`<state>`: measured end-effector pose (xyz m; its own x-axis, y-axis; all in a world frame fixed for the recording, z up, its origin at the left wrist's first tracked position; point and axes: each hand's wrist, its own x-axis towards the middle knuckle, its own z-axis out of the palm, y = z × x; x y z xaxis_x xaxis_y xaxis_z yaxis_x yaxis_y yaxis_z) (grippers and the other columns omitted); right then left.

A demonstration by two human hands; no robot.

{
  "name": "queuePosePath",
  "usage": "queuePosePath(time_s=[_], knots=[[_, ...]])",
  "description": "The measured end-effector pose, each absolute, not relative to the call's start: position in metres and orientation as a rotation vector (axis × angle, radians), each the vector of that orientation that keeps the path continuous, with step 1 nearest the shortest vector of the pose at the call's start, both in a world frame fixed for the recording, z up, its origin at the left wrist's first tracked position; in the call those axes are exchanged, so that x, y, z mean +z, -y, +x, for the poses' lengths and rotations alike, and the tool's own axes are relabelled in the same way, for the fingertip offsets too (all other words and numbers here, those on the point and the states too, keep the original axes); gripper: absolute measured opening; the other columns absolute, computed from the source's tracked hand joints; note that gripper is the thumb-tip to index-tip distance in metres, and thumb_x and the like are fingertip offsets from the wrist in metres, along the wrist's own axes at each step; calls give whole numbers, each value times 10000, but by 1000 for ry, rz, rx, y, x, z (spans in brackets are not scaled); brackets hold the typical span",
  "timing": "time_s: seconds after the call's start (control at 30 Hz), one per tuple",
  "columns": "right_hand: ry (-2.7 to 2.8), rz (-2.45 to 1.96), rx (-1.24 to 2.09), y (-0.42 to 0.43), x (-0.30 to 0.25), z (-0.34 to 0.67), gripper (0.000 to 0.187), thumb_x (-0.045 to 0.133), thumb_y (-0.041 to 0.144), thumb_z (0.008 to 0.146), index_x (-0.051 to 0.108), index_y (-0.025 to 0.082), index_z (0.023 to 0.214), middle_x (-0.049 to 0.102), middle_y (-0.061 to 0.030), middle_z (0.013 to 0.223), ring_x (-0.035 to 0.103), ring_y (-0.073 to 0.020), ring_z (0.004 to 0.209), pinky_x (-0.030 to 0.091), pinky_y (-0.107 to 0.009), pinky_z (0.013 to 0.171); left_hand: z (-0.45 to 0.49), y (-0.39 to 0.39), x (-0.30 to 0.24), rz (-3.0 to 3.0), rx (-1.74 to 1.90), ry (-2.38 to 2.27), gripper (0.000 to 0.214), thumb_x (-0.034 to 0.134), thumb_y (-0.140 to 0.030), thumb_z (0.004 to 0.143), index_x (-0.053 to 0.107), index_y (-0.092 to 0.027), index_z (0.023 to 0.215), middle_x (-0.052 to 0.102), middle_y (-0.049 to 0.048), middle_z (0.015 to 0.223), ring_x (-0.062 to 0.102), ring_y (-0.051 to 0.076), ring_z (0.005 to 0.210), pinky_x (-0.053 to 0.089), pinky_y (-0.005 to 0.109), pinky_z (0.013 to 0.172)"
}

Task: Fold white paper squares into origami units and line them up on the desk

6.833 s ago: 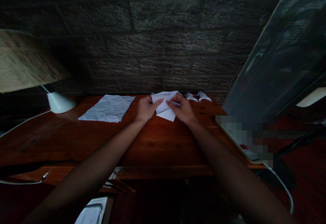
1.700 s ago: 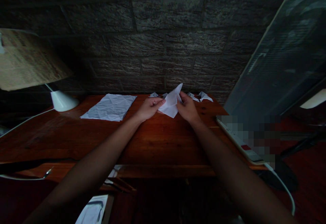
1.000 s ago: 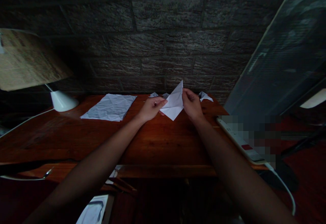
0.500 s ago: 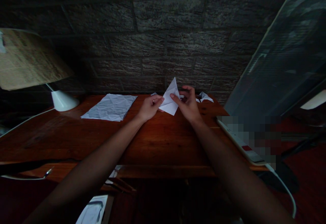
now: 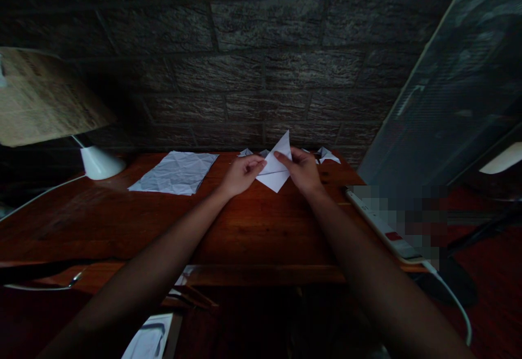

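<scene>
A folded sheet of white paper [image 5: 275, 177] is held up above the table, its tall point toward the wall and a shorter corner toward me. My left hand [image 5: 243, 174] pinches its left corner between thumb and fingers. On the right edge, my right hand [image 5: 304, 168] grips the paper, thumb flat on the front face and fingers behind. A crease line runs across the lower part of the paper. Behind the hands lie small folded paper pieces [image 5: 327, 155], partly hidden.
Creased white sheets [image 5: 175, 173] lie on the wooden table [image 5: 261, 239] to the left. A lamp [image 5: 100, 162] stands at the far left. A device with a white cable [image 5: 457, 299] sits at the right edge. The brick wall [image 5: 285, 70] rises behind.
My right fingers, raised and apart before, have closed on the paper's right edge. The paper's tall point has shifted right and slightly down.
</scene>
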<state>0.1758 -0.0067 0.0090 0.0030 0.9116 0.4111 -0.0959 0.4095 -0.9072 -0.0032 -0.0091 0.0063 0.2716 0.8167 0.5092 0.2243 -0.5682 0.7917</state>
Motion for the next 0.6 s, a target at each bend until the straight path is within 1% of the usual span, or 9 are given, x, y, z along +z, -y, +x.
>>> queuePosePath(time_s=[0.07,0.13,0.27,0.43,0.6], knots=[[1381,-837,929,7,7,175,252,758,433,719,709,192,777,691,-15,750,562,-145,620,444,-287,557,-2,8,6,1891,1301,-930,207,618,-351,850,721,-174,875,714,30,808,608,151,725,442,262,682],[1452,-848,891,7,5,173,259,742,437,733,723,191,811,703,-22,778,575,-153,642,457,-290,564,-1,7,5,1800,1306,-938,217,629,-367,840,734,-180,874,725,27,829,613,157,745,443,269,702],[1539,-835,829,5,0,171,246,710,409,764,721,195,885,722,-34,851,606,-168,704,499,-308,625,-1,4,2,1620,1305,-941,212,669,-379,806,734,-181,845,716,13,787,597,146,700,431,265,676],[1521,-782,794,3,0,171,209,719,374,755,657,213,873,719,-33,889,640,-183,786,529,-323,707,0,5,3,1600,1331,-959,226,693,-400,783,728,-181,830,709,7,776,579,133,680,414,247,645],[1523,-841,791,5,2,172,189,702,386,773,655,216,841,715,-34,827,643,-185,730,520,-318,654,1,8,4,1608,1299,-978,284,706,-455,763,721,-174,797,682,-5,714,555,128,637,405,240,607]])
